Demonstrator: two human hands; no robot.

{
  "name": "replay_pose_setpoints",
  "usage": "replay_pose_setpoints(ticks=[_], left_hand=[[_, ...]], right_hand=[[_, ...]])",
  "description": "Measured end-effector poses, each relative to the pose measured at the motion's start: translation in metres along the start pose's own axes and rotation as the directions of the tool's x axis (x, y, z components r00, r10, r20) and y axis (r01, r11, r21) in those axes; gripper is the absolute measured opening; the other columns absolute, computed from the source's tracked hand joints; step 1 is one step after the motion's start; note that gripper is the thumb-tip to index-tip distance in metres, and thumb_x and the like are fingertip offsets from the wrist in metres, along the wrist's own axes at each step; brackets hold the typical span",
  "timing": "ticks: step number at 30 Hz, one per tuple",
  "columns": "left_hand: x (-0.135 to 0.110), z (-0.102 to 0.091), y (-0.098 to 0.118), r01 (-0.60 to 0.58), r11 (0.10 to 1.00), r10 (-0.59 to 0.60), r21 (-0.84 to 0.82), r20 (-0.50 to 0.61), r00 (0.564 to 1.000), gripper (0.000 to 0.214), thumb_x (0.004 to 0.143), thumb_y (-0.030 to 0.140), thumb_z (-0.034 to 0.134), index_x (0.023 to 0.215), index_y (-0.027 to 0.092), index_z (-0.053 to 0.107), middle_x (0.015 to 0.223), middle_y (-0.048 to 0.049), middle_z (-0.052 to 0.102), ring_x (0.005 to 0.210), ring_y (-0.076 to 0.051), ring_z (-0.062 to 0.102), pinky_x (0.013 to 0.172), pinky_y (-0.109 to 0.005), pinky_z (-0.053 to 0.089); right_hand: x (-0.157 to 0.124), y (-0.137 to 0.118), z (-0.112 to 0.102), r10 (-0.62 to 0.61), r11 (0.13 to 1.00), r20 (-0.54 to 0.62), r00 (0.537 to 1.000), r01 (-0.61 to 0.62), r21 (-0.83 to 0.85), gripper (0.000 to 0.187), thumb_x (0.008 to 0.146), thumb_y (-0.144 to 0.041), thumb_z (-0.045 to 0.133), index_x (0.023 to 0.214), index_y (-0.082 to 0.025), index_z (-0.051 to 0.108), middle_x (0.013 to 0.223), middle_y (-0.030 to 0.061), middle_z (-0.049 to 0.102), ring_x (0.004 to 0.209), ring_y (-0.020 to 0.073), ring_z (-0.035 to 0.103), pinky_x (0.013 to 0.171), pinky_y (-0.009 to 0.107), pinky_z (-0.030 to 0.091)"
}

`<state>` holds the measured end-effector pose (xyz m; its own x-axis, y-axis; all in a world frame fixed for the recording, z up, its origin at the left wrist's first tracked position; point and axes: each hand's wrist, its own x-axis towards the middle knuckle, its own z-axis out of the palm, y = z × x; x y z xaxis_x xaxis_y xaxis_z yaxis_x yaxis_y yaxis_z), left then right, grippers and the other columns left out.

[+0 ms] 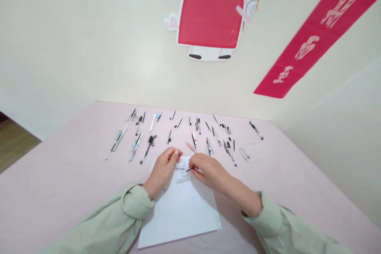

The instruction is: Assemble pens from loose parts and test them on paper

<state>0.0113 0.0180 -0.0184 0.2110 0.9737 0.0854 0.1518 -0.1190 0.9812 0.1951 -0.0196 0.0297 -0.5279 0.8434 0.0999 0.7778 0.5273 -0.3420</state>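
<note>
My left hand [163, 168] and my right hand [208, 171] meet over the top of a white sheet of paper [181, 210] on the pink table [59, 182]. Both hands pinch the ends of a thin clear pen part [182, 169] with a dark tip toward the right. A clear pen cap or barrel [183, 179] lies on the paper just below the hands. A pink pen piece [190, 146] lies just beyond my right hand. Both sleeves are pale green.
Several pens and taken-apart pen parts [190, 135] lie spread in rows across the far half of the table. A cream wall stands behind the table, with a red cartoon cut-out [214, 12] and a red banner [315, 35]. Wooden floor [12, 143] shows at left.
</note>
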Motion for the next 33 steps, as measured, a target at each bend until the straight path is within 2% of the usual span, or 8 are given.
replay_pose_setpoints(ticks=[4,10,15,19,21,23,27,33], left_hand=[[-0.001,0.0,0.004,-0.008,1.0,0.008,0.017,0.01,1.0,0.028,0.085,0.041,0.047,0.078,0.019,0.063,0.074,-0.0027,0.064,0.072,-0.02,0.059,0.067,-0.03,0.046],[-0.001,0.0,0.004,-0.005,1.0,0.005,0.012,0.013,1.0,0.028,0.085,0.041,0.047,0.078,0.019,0.063,0.074,-0.003,0.064,0.073,-0.02,0.059,0.068,-0.03,0.046],[0.0,0.0,0.004,0.019,1.0,-0.019,0.013,0.004,1.0,0.029,0.084,0.043,0.048,0.077,0.02,0.063,0.072,-0.0023,0.064,0.072,-0.02,0.059,0.067,-0.03,0.046],[0.0,-0.001,0.006,0.02,1.0,-0.02,0.022,-0.003,1.0,0.03,0.083,0.045,0.048,0.076,0.02,0.064,0.071,-0.0026,0.064,0.071,-0.021,0.06,0.067,-0.031,0.046],[0.0,-0.001,0.007,0.017,1.0,-0.017,0.015,-0.012,1.0,0.031,0.082,0.046,0.049,0.075,0.02,0.064,0.07,-0.0027,0.065,0.07,-0.021,0.06,0.067,-0.031,0.046],[0.0,-0.001,0.007,0.013,1.0,-0.013,0.013,-0.018,1.0,0.031,0.081,0.047,0.049,0.074,0.02,0.064,0.07,-0.0027,0.065,0.07,-0.021,0.06,0.066,-0.031,0.046],[0.001,0.0,0.005,0.01,1.0,-0.009,0.023,-0.014,1.0,0.03,0.082,0.045,0.049,0.075,0.02,0.064,0.069,-0.0028,0.065,0.07,-0.021,0.06,0.067,-0.032,0.046],[0.001,0.0,0.003,0.033,0.999,-0.033,0.002,-0.011,0.999,0.031,0.083,0.046,0.049,0.076,0.02,0.064,0.072,-0.0034,0.066,0.071,-0.021,0.06,0.068,-0.031,0.046]], right_hand=[[-0.002,-0.004,-0.003,-0.002,1.0,-0.018,1.0,0.002,-0.002,0.018,0.081,-0.004,0.055,0.086,-0.021,0.055,0.086,0.0033,0.059,0.084,0.0172,0.056,0.072,0.025,0.041],[-0.007,-0.003,0.004,0.081,0.991,-0.04,0.996,-0.076,0.106,0.013,0.082,-0.009,0.057,0.088,-0.021,0.054,0.082,0.0007,0.061,0.076,0.0146,0.056,0.069,0.024,0.04],[-0.006,0.017,-0.006,0.195,0.98,-0.115,0.974,-0.19,0.053,0.007,0.085,-0.016,0.056,0.089,-0.022,0.057,0.086,0.0006,0.063,0.073,0.0133,0.056,0.067,0.023,0.039],[0.008,0.062,-0.032,0.403,0.9,-0.272,0.874,-0.433,-0.057,0.009,0.087,-0.017,0.051,0.086,-0.021,0.06,0.088,0.0015,0.064,0.079,0.0144,0.057,0.068,0.023,0.037],[0.017,0.087,-0.044,0.546,0.795,-0.289,0.786,-0.595,-0.118,0.012,0.087,-0.017,0.051,0.088,-0.02,0.062,0.092,0.0028,0.066,0.085,0.015,0.058,0.071,0.023,0.038],[0.027,0.108,-0.05,0.599,0.744,-0.303,0.741,-0.655,-0.131,0.016,0.088,-0.017,0.048,0.089,-0.019,0.063,0.096,0.0052,0.066,0.088,0.016,0.059,0.071,0.024,0.038],[0.051,0.131,-0.05,0.658,0.693,-0.273,0.702,-0.706,-0.146,0.017,0.086,-0.018,0.05,0.086,-0.019,0.067,0.096,0.0063,0.069,0.088,0.0171,0.062,0.07,0.024,0.039],[0.094,0.136,-0.03,0.735,0.627,-0.202,0.648,-0.762,-0.163,0.017,0.08,-0.019,0.058,0.09,-0.015,0.071,0.097,0.0139,0.071,0.09,0.0228,0.066,0.071,0.026,0.043]])
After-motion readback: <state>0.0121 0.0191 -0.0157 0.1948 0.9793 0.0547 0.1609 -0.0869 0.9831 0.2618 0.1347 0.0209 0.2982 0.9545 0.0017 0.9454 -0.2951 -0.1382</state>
